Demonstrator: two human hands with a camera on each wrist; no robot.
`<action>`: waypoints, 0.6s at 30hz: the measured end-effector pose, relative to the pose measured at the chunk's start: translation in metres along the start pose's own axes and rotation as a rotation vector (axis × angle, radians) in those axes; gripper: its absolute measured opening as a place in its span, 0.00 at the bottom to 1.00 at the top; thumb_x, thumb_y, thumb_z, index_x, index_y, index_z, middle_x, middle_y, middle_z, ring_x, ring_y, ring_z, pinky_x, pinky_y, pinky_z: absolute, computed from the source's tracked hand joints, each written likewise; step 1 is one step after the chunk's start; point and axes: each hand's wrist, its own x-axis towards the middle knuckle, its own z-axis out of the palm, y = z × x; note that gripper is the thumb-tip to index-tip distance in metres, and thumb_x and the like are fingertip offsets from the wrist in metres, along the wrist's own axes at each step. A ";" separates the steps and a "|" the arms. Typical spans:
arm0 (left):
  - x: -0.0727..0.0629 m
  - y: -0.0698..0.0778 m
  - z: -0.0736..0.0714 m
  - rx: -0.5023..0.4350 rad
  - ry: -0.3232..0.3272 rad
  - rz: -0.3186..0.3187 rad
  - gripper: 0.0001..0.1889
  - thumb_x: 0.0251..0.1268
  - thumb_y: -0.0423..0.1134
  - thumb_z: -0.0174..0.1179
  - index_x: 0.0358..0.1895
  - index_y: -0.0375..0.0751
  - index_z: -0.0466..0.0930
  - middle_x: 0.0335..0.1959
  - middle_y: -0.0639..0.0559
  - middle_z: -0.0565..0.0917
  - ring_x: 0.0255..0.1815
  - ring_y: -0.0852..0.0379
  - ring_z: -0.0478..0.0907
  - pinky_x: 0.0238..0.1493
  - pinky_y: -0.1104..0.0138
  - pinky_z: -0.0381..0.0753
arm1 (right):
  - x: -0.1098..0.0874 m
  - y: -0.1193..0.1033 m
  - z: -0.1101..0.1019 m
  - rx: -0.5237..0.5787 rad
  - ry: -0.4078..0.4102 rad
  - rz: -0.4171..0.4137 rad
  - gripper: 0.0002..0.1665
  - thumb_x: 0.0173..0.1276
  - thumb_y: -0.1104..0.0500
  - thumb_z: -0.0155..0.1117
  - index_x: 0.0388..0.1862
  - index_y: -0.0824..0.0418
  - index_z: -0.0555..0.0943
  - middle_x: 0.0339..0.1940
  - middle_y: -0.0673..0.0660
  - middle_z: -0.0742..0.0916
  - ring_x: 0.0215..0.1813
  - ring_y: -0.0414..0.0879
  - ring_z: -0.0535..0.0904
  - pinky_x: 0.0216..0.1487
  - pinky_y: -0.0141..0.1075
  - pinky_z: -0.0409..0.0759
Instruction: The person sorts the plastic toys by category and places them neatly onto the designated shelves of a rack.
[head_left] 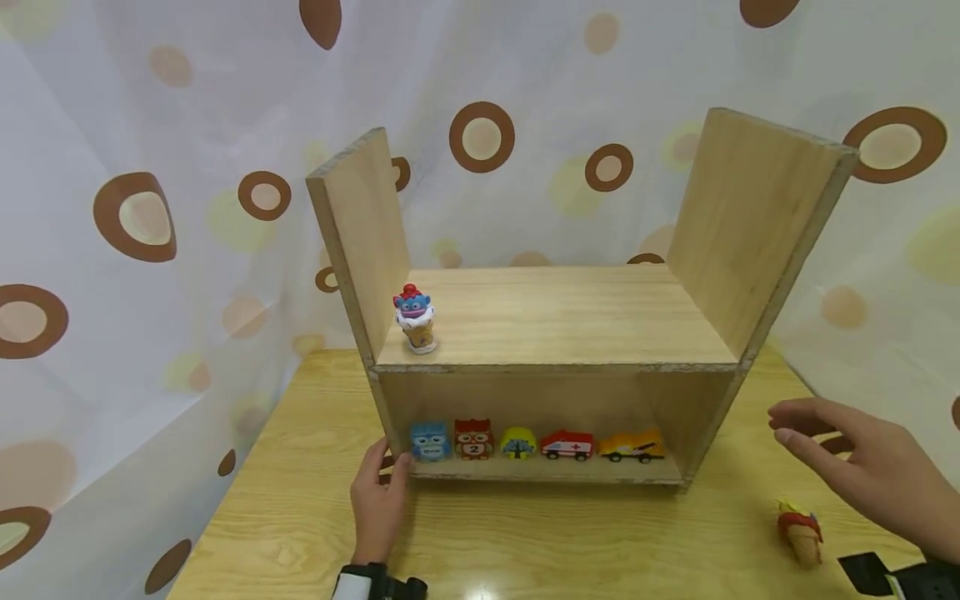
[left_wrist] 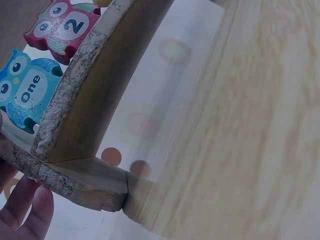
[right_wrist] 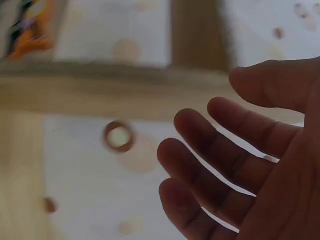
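Note:
A two-level wooden shelf [head_left: 555,371] stands on the table. At its lower left corner my left hand [head_left: 377,500] grips the side panel, thumb at the front edge and fingers round the outside. Close to that thumb sits a blue owl block marked One [left_wrist: 31,90], beside a red owl block marked 2 [left_wrist: 67,25]. My right hand [head_left: 862,467] is to the right of the shelf with loosely bent fingers and nothing in them. Below it on the table lies an ice-cream cone figure [head_left: 802,535] with a red band. Another ice-cream figure [head_left: 416,320], blue-faced, stands upright on the upper board's left end.
Along the lower level, right of the owls, come a yellow tree block [head_left: 518,443], a red ambulance [head_left: 567,445] and an orange truck [head_left: 632,447]. Tall side panels [head_left: 757,217] rise above the upper board. A dotted curtain [head_left: 555,75] hangs behind the table [head_left: 300,500].

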 end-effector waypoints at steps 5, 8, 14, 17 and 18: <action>-0.001 -0.002 0.000 -0.009 0.003 0.003 0.19 0.71 0.42 0.60 0.63 0.49 0.78 0.57 0.51 0.83 0.46 0.64 0.78 0.40 0.71 0.81 | -0.008 0.042 0.019 -0.047 -0.230 0.091 0.18 0.75 0.53 0.59 0.54 0.64 0.80 0.47 0.63 0.87 0.33 0.27 0.77 0.32 0.35 0.79; 0.000 -0.002 0.000 -0.010 0.008 0.013 0.19 0.71 0.41 0.60 0.63 0.50 0.78 0.57 0.51 0.83 0.46 0.65 0.78 0.40 0.71 0.81 | -0.012 0.062 0.029 -0.033 -0.380 0.144 0.25 0.76 0.50 0.56 0.58 0.70 0.77 0.51 0.70 0.84 0.37 0.38 0.81 0.36 0.42 0.81; -0.001 -0.002 0.001 -0.005 0.014 0.026 0.19 0.71 0.39 0.60 0.63 0.47 0.78 0.56 0.49 0.83 0.44 0.63 0.80 0.37 0.70 0.82 | -0.017 0.089 0.051 -0.012 -0.605 0.246 0.35 0.77 0.48 0.54 0.62 0.80 0.69 0.50 0.77 0.83 0.43 0.59 0.84 0.38 0.48 0.82; -0.001 -0.001 0.001 0.000 0.016 0.026 0.19 0.70 0.39 0.61 0.62 0.47 0.78 0.55 0.49 0.84 0.45 0.63 0.80 0.38 0.70 0.82 | -0.019 0.096 0.061 -0.056 -0.645 0.266 0.36 0.76 0.49 0.55 0.61 0.82 0.69 0.39 0.66 0.89 0.42 0.59 0.84 0.38 0.50 0.81; 0.000 -0.001 0.001 0.000 0.017 0.029 0.18 0.70 0.39 0.61 0.62 0.47 0.78 0.55 0.49 0.84 0.45 0.63 0.80 0.38 0.70 0.83 | -0.019 0.099 0.064 -0.074 -0.649 0.267 0.36 0.75 0.48 0.56 0.60 0.83 0.69 0.37 0.63 0.89 0.42 0.59 0.84 0.37 0.51 0.81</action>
